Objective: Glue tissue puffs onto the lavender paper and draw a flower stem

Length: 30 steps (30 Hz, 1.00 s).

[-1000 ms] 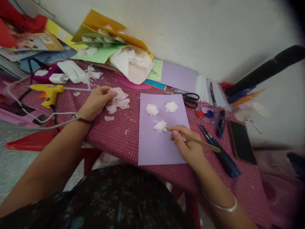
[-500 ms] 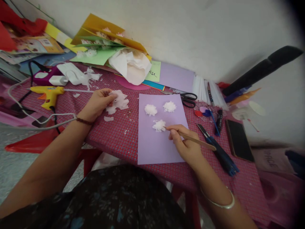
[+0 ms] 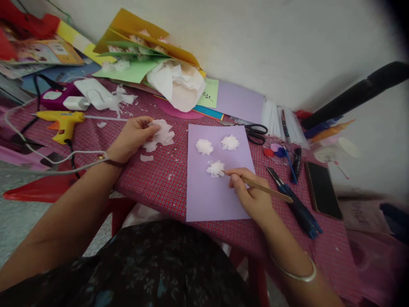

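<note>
On a sheet of purple paper [image 3: 211, 196] sit three white fluffy paper clusters: an upper left cluster [image 3: 204, 146], an upper right cluster [image 3: 230, 142] and a lower cluster [image 3: 216, 169]. My right hand [image 3: 252, 194] is closed round a flat wooden stick [image 3: 268, 189], whose far tip meets the right edge of the lower cluster. My left hand [image 3: 137, 134] pinches thin white tissue paper [image 3: 162, 134] just above the tablecloth, left of the purple sheet. A small white scrap [image 3: 147, 158] lies below that tissue.
A yellow glue gun [image 3: 64, 121] with its cord lies at left, near a white adapter [image 3: 96, 94]. Scissors [image 3: 255, 131] touch the sheet's upper right. A box cutter [image 3: 295, 204] with bared blade and a phone [image 3: 323, 189] lie right. Folded cards [image 3: 134, 74] lean against the wall.
The view has shifted slightly, so everything sits a little differently in the picture. Both hands keep their holds, and the stick's tip stays at the lower cluster.
</note>
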{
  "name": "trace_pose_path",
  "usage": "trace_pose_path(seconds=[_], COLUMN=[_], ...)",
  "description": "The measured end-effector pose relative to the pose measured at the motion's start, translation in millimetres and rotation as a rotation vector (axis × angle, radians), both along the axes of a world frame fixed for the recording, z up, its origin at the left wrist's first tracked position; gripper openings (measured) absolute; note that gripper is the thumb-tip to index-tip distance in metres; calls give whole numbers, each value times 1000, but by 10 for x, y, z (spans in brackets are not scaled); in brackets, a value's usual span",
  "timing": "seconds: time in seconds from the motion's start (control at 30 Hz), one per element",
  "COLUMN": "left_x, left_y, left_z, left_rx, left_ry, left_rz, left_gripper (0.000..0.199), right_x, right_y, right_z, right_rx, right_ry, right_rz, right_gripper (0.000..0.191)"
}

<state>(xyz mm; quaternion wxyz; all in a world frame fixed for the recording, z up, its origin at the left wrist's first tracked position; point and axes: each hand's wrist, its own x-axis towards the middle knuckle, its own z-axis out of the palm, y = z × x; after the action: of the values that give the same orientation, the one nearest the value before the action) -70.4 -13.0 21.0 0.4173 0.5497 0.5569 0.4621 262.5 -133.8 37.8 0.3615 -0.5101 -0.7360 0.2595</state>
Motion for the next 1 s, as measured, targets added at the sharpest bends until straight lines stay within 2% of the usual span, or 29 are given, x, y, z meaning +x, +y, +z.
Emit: trace_pose_path(seconds=[0.4, 0.83, 1.0], left_x=[-50, -51, 7], left_y=[89, 77, 9], left_z=[-17, -29, 51], left_rx=[150, 106, 62], left_ry=[-73, -30, 53], left_rz=[202, 181, 128], left_gripper=[15, 15, 12], right_x=[4, -3, 5], right_y=[10, 7, 15], right_z=[-15, 0, -9], right_rx=[-14, -5, 10], right_ry=[5, 23, 21], right_rz=[-7, -6, -4], right_gripper=[21, 20, 20])
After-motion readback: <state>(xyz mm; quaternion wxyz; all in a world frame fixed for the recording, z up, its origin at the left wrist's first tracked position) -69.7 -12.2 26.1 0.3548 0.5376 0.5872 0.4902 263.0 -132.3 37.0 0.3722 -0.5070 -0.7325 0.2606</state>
